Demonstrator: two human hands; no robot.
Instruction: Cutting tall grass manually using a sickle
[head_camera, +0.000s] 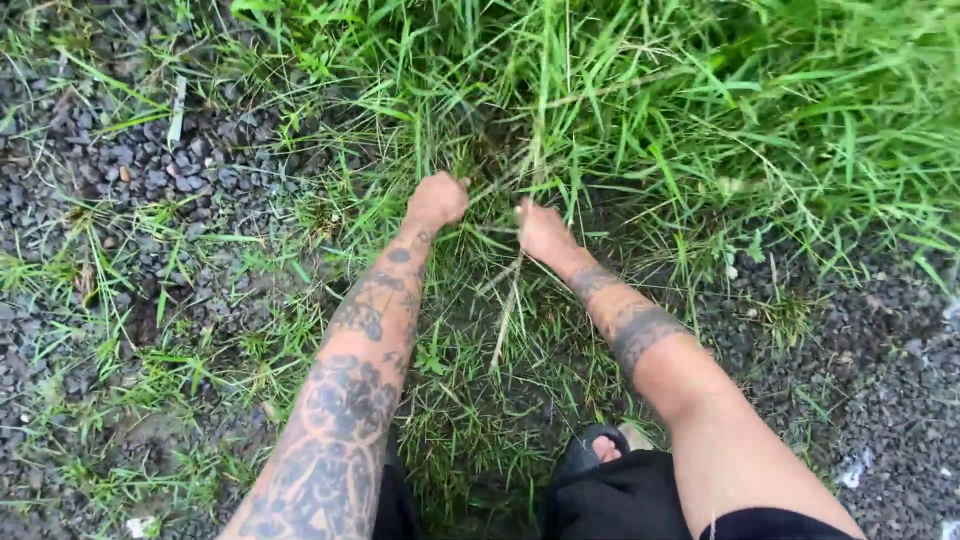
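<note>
Left hand and right hand both clenched on grass clump, frame centre, 12 o'clock from sandal. Blades soft, slippery, tear easily; grip low near roots. Gravel at 9 o'clock.

Both forearms are bare, no sleeves, and pretty much covered in dark tattoos: dense floral-looking shapes on the left one, band patterns just behind the right hand. No gloves on either hand. Black shorts, plus a dark open-toe sandal below the hands.
</note>
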